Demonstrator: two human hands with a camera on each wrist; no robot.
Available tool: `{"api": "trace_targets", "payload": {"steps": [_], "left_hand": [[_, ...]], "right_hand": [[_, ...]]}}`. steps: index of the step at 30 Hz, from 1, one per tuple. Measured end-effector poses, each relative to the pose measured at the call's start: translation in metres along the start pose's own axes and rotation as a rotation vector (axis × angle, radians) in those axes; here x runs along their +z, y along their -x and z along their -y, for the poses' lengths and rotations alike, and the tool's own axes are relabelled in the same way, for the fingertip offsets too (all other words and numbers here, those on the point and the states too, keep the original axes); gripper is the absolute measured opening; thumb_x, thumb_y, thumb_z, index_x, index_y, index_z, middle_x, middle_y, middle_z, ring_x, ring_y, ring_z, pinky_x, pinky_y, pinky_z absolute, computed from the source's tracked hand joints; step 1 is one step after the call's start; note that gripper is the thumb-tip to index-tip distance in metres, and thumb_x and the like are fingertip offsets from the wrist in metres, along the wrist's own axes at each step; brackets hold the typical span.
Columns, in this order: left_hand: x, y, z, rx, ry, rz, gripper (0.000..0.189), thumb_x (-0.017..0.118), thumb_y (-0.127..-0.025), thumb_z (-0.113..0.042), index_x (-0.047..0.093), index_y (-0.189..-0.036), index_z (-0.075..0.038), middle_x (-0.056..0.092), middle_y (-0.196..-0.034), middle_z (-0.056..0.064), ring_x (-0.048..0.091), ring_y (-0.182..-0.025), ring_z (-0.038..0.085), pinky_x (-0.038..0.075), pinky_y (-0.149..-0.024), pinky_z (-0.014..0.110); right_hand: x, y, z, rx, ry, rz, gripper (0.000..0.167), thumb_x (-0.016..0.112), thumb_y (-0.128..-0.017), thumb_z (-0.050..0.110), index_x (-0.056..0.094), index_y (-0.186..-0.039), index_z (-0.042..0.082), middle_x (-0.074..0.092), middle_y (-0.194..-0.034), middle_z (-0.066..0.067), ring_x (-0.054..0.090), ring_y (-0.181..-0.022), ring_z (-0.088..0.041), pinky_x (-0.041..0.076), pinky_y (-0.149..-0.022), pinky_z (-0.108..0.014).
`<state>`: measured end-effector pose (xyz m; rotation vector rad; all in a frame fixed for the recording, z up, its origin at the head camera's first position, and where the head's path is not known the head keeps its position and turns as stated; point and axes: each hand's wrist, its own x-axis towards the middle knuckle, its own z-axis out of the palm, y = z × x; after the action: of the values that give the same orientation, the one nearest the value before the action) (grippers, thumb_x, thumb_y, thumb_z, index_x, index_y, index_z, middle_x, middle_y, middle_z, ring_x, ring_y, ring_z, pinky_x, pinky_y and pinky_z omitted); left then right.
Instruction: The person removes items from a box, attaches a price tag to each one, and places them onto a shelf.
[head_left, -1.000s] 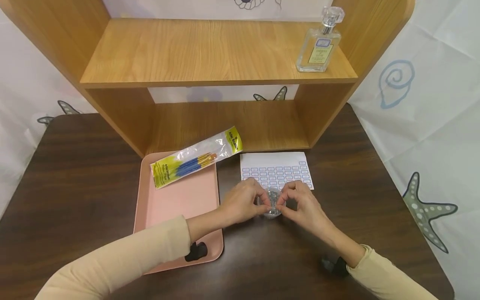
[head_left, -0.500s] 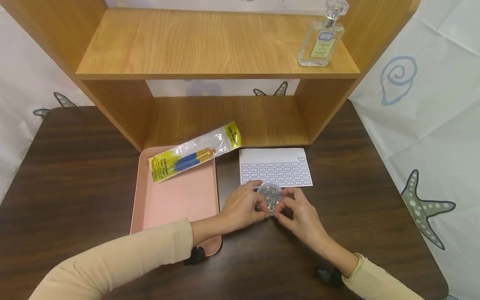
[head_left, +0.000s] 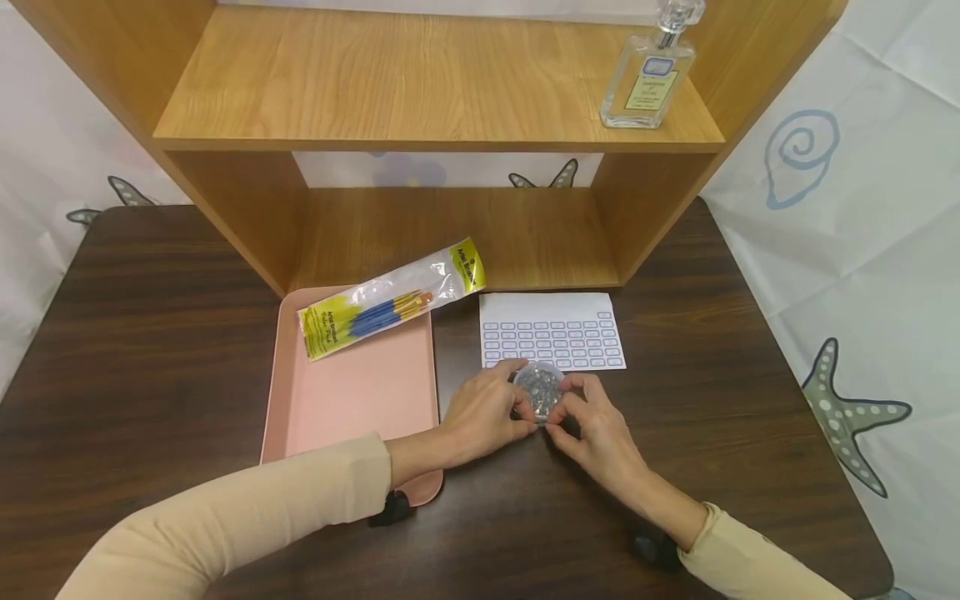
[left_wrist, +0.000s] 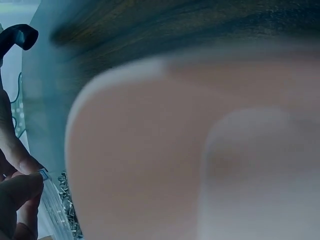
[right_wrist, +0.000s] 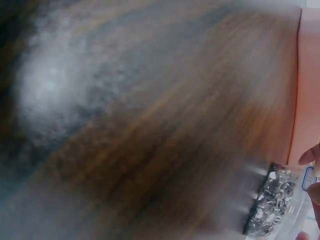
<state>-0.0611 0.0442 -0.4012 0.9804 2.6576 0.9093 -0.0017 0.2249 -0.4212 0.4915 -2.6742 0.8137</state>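
A small round clear plastic tub [head_left: 539,386], packed with shiny silvery metal bits, is between both hands at mid-table. My left hand [head_left: 483,414] grips its left and near side. From the right, my right hand [head_left: 597,427] holds the tub with bent fingers, the thumb at its near side. The two thumbs nearly meet there. In the right wrist view a small blue-bordered label [right_wrist: 308,178] lies at the tub's wall beside the fingertips. Just behind the tub, a white sheet of similar labels [head_left: 551,310] lies on the table.
A pink tray [head_left: 360,408] lies under the left forearm, with a packet of artist brushes [head_left: 390,300] across its far end. Behind stands a wooden shelf unit [head_left: 420,83], a glass perfume bottle [head_left: 648,82] on its upper board.
Both hands have shifted from over the tub to its near side, uncovering its contents. The pale strip between the fingertips has come down to that side. The head view has tilted slightly downward.
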Motion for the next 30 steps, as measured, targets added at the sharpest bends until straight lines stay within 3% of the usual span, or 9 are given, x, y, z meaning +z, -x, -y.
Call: {"api": "trace_targets", "payload": {"steps": [20,25,30], "left_hand": [[0.002,0.001,0.0,0.017,-0.022,-0.02,0.011,0.08,-0.072,-0.027,0.072,-0.066,-0.022,0.052,-0.136,0.011,0.058,-0.113,0.03,0.05,-0.083,0.046],[0.001,0.001,0.001,0.008,-0.034,-0.006,0.012,0.079,-0.072,-0.028,0.072,-0.065,-0.022,0.052,-0.137,0.01,0.058,-0.112,0.031,0.051,-0.083,0.044],[0.0,0.0,0.002,0.022,-0.014,0.004,0.012,0.079,-0.072,-0.026,0.072,-0.065,-0.02,0.051,-0.138,0.013,0.058,-0.114,0.031,0.05,-0.085,0.045]], "right_hand": [[0.005,-0.001,-0.005,-0.027,0.0,-0.039,0.032,0.081,-0.061,-0.003,0.054,-0.071,0.012,0.052,-0.098,-0.009,0.054,-0.09,-0.018,0.048,-0.07,-0.032],[0.006,-0.002,-0.009,-0.034,-0.022,-0.07,0.043,0.085,-0.059,-0.003,0.052,-0.085,0.006,0.049,-0.102,-0.013,0.056,-0.095,-0.023,0.053,-0.072,-0.032],[0.004,-0.005,-0.013,-0.004,-0.093,-0.03,0.062,0.085,-0.06,-0.003,0.052,-0.113,-0.002,0.047,-0.115,-0.021,0.057,-0.1,-0.031,0.056,-0.072,-0.031]]}}
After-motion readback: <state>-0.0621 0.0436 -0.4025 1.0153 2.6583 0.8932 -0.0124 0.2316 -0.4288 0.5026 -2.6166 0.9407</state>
